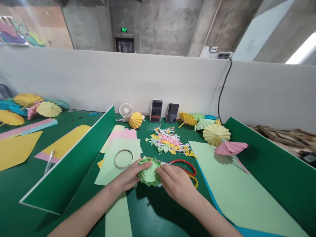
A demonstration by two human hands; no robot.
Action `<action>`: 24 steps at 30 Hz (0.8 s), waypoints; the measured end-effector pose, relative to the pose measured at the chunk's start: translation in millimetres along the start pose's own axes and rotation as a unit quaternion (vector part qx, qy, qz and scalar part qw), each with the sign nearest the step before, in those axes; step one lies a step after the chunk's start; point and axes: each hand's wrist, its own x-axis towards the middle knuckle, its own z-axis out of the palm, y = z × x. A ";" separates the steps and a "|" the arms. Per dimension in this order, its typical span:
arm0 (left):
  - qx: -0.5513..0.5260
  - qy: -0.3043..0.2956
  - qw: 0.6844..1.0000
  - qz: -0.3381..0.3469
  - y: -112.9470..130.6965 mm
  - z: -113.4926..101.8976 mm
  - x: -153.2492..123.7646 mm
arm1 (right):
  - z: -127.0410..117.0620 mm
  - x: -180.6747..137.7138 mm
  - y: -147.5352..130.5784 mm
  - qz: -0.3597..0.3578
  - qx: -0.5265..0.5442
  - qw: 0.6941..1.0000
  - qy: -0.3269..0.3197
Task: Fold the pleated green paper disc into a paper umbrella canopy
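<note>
L hand (pixel 133 172) in close, thumb pressed on the green pleated paper (pixel 149 173), other fingers mostly hidden; R hand (pixel 176 184) curls in tight, pinching its right edge. Paper's near ctr, held over the tabletop (pixel 142 217). Just right, red scissor handle (pixel 183 161). Left, thin ring (pixel 115 161) on a lt-green sheet (pixel 106 172). Far ctr, scraps pile (pixel 170 141), then phone (pixel 172 113) vs. white partition (pixel 148 79).

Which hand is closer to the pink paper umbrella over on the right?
The right hand. It's left of the pink umbrella and nearer the person, at the right edge of the folded green paper. The left hand holds that paper's left side, farther away.
</note>
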 end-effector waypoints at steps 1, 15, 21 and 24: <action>0.001 0.006 1.000 0.000 0.0 -0.2 0.1 | 0.1 -1.3 1.0 0.014 0.008 1.000 0.011; 0.007 0.000 1.000 -0.006 -1.4 2.6 -0.7 | 1.6 -5.1 -5.0 0.005 0.014 1.000 -0.012; 0.017 -0.005 1.000 -0.009 -2.4 3.7 -1.9 | 2.1 -5.5 -7.1 -0.026 0.009 0.999 -0.024; 0.014 0.000 1.000 -0.007 -3.4 2.4 -1.0 | 1.5 -7.7 -5.2 -0.007 0.018 1.000 0.001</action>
